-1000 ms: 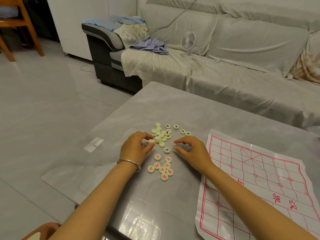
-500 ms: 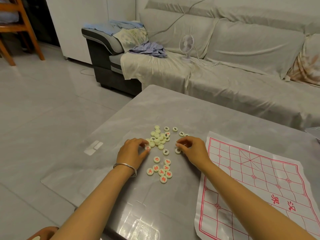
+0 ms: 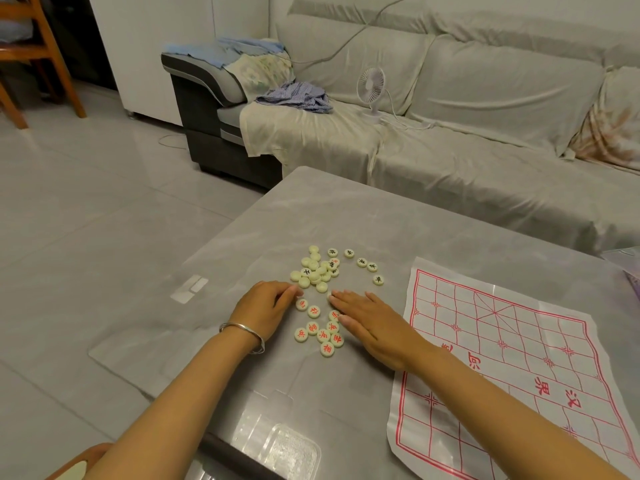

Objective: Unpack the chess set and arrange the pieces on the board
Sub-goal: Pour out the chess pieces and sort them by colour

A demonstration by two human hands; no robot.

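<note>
Sorting, I judge: right hand (image 3: 374, 323) flat-fingered on red pieces (image 3: 322, 336), left hand (image 3: 266, 306) curled, grip unclear; next I pinch one for the board (image 3: 512, 327) at three o'clock.

Cream disc pieces (image 3: 320, 271) heaped on table; red-lettered ones (image 3: 322, 332) nearer; red-grid board (image 3: 512, 358) flat, right.

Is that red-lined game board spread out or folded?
Spread out. The board lies open on the table, red grid showing, with none of the pieces on it.
</note>
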